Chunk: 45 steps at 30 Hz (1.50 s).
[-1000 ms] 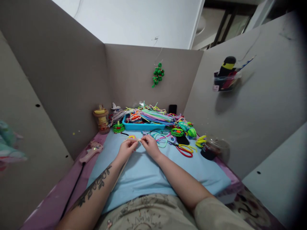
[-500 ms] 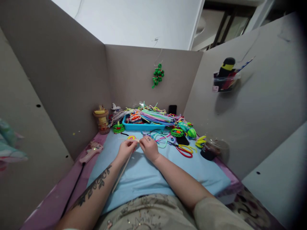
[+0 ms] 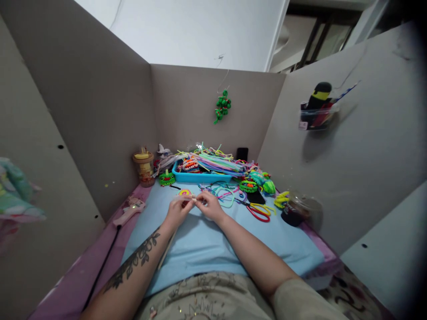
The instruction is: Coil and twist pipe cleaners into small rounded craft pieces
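My left hand [image 3: 178, 210] and my right hand [image 3: 209, 205] meet over the light blue mat [image 3: 213, 244], fingertips pinched together on a thin pale pipe cleaner [image 3: 167, 250] that trails back along my left forearm. Just beyond the fingers lies a small yellow and pink coiled piece [image 3: 184, 193]. Loose coloured pipe cleaner loops [image 3: 227, 194] lie beyond my right hand.
A blue tray [image 3: 200, 177] piled with pipe cleaners stands at the back. A pink glue gun [image 3: 128, 210] with a black cord lies left. Red and yellow scissors [image 3: 258, 209], green finished figures [image 3: 248, 185], a dark lidded jar [image 3: 293, 211] and a yellow cup [image 3: 144, 166] surround the mat. Cardboard walls enclose the desk.
Both hands have shifted slightly nearer and to the right with the pipe cleaner, fingertips closing together; the view has tilted a little.
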Available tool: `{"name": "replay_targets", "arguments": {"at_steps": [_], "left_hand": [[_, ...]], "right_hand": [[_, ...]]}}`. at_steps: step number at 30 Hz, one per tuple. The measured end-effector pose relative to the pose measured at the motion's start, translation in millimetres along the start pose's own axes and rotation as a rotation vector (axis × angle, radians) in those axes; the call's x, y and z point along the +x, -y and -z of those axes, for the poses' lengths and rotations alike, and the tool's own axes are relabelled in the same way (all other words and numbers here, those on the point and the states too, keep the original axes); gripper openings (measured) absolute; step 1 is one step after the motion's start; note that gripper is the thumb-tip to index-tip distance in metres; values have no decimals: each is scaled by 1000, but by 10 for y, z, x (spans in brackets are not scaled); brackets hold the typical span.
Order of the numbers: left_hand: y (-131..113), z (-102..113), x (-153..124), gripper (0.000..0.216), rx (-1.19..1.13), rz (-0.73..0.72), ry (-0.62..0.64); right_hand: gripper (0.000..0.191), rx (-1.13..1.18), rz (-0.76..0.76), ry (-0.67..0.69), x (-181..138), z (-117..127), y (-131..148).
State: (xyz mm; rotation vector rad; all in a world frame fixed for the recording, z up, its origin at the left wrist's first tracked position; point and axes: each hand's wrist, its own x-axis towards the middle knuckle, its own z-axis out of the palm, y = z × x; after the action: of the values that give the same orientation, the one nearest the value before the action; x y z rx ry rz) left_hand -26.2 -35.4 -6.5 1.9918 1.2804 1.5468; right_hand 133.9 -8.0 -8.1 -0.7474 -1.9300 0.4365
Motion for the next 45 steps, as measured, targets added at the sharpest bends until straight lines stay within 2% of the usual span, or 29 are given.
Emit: {"name": "replay_targets", "arguments": {"at_steps": [4,9,17,23,29,33,37,40,45], "left_hand": [[67,-17,1,21,38,-114,0],[79,-15,3,19,52,-140,-5],[117,-32,-3,20,31,29,-30],[78,-44,8,25,-117,172,-6],[24,-42,44,33,-300,350,73],[22,-41,65,31,-309,376,64],[15,-28,79,33,-275,375,34],[7,-17,85,31,-276,368,21],[46,-25,78,28,-253,356,-3]], "right_hand": [[14,22,-17,-7,12,20,10],[13,30,-27,-11,7,22,1],[9,21,-26,-134,10,31,-34],[10,-29,10,-146,-6,31,-20],[16,-260,58,-127,-50,3,-35],[18,-463,134,-92,-65,-14,-5],[19,-549,186,-88,-60,-42,55],[18,-500,199,-79,-56,-55,83],[12,-201,127,-63,-40,-39,55]]}}
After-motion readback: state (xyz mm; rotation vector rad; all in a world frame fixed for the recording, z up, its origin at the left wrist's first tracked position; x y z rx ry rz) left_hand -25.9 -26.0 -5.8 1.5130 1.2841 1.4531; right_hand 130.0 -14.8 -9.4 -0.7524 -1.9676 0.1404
